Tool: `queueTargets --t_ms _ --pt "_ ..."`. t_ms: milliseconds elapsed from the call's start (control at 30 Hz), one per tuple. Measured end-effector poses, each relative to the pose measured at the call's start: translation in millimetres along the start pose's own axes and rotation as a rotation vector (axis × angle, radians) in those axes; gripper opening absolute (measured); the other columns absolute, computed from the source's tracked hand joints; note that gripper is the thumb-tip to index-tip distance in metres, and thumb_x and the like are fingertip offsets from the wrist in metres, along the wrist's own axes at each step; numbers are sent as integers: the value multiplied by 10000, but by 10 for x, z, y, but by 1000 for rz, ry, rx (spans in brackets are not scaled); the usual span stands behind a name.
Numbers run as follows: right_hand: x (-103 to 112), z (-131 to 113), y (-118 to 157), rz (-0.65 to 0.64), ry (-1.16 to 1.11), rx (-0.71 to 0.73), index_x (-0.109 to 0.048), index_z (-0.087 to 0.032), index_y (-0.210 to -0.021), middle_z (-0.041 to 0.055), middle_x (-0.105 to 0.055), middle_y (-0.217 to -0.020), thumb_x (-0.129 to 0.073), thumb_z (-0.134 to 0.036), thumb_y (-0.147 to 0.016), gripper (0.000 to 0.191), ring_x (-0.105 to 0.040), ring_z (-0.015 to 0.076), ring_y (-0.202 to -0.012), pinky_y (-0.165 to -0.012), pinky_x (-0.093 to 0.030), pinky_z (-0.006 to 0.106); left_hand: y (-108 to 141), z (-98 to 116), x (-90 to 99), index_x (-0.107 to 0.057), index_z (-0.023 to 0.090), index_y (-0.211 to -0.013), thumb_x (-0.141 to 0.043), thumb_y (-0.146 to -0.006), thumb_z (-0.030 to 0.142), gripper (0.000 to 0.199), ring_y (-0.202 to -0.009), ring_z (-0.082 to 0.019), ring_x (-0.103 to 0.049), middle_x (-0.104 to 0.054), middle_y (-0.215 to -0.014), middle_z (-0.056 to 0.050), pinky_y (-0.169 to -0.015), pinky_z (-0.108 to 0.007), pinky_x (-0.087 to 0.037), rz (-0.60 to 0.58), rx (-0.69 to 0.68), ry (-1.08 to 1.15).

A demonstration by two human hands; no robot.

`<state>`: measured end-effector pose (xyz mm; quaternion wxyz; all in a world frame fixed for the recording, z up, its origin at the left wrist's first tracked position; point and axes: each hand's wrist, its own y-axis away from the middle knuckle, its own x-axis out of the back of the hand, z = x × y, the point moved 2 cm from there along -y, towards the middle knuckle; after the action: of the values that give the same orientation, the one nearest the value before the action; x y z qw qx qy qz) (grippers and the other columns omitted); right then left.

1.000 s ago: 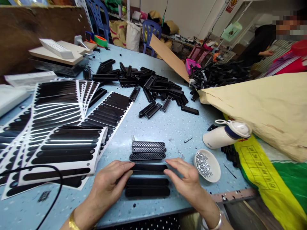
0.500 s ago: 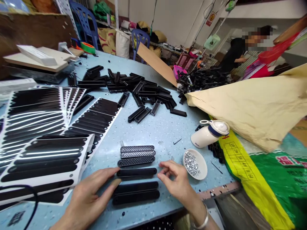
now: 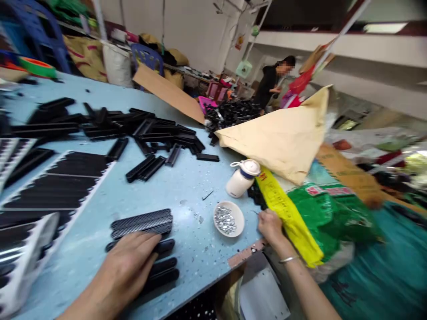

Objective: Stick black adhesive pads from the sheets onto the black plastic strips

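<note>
My left hand (image 3: 128,264) lies over a smooth black plastic bar (image 3: 166,247), fingers on its far side and thumb on its near side. Behind it, textured black bars (image 3: 142,223) rest side by side; closer to me are two more smooth black bars (image 3: 163,275), partly covered by the hand. At the table's right edge my right hand (image 3: 271,226) is closed in a pinch on a thin black rod (image 3: 256,212), of which only a short end shows. A white bowl of small metal nuts or similar hardware (image 3: 227,221) stands left of that hand.
A white bottle (image 3: 239,181) stands behind the bowl, near a small L-shaped hex key (image 3: 207,194). Loose black bars (image 3: 156,133) are heaped farther back. Sheets of black strips (image 3: 63,178) lie left. Yellow-green sacking (image 3: 287,222) borders the right edge. A person (image 3: 270,82) stands far back.
My right hand has left the bars, gone right past the bowl, and taken hold of the thin rod. My left hand has slid farther over the bar. The view has turned right.
</note>
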<state>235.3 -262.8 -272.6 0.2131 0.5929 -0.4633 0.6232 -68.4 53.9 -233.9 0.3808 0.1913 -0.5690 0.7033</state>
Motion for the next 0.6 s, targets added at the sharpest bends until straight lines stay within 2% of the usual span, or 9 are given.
queueTargets --t_ms 167,233,300,333,400,467,533,600 --pt "-137 100 14 8 -45 -67 -579 -184 -530 152 -617 -662 -490 -166 -747 235 -574 271 -685 -619 -405 365 61 145 30 -620 162 -1078 -497 -890 91 235 -853 -228 -664 -730 -976 -93 -762 -378 -541 -167 135 20" --pt "-78 121 15 36 -59 -107 -594 -183 -597 150 -626 -660 -472 -209 -766 210 -578 277 -662 -609 -420 377 61 176 12 -633 156 -1053 -479 -894 80 234 -854 -232 -657 -724 -969 -102 -759 -387 -539 -191 158 39" --pt "64 -6 87 62 -129 -145 -625 -176 -703 119 -642 -650 -458 -276 -821 228 -583 254 -593 -571 -446 363 53 187 -13 -647 161 -1028 -462 -896 77 242 -842 -230 -655 -719 -946 -103 -747 -384 -541 -210 178 63" --pt "154 -148 151 67 -178 -148 -637 -179 -758 92 -649 -641 -455 -318 -853 247 -582 231 -548 -542 -459 343 51 186 -28 -652 163 -1021 -450 -898 75 251 -839 -229 -654 -716 -935 -103 -743 -381 -542 -218 184 71" --pt "317 -594 310 13 -496 -74 -669 -192 -847 55 -662 -655 -510 -377 -896 249 -587 202 -513 -497 -474 309 55 175 -62 -656 165 -1005 -427 -904 70 268 -835 -227 -652 -709 -910 -100 -741 -380 -544 -233 188 71" --pt "438 -1167 463 -60 -722 135 -701 -205 -966 52 -687 -741 -571 -322 -894 189 -624 202 -601 -538 -500 297 72 157 -97 -653 169 -994 -405 -910 63 282 -821 -224 -649 -701 -887 -92 -733 -376 -543 -254 186 58" --pt "478 -1692 568 -171 -872 326 -716 -213 -980 36 -669 -741 -558 -223 -906 175 -627 187 -649 -583 -505 286 96 141 -121 -649 180 -987 -403 -911 59 285 -782 -211 -644 -691 -855 -74 -706 -353 -541 -290 182 58" --pt "446 -2045 608 -272 -950 401 -711 -196 -934 28 -638 -727 -532 -164 -909 183 -610 165 -652 -590 -483 273 118 133 -123 -648 190 -972 -409 -912 67 275 -746 -197 -638 -678 -823 -58 -678 -327 -539 -311 180 77"
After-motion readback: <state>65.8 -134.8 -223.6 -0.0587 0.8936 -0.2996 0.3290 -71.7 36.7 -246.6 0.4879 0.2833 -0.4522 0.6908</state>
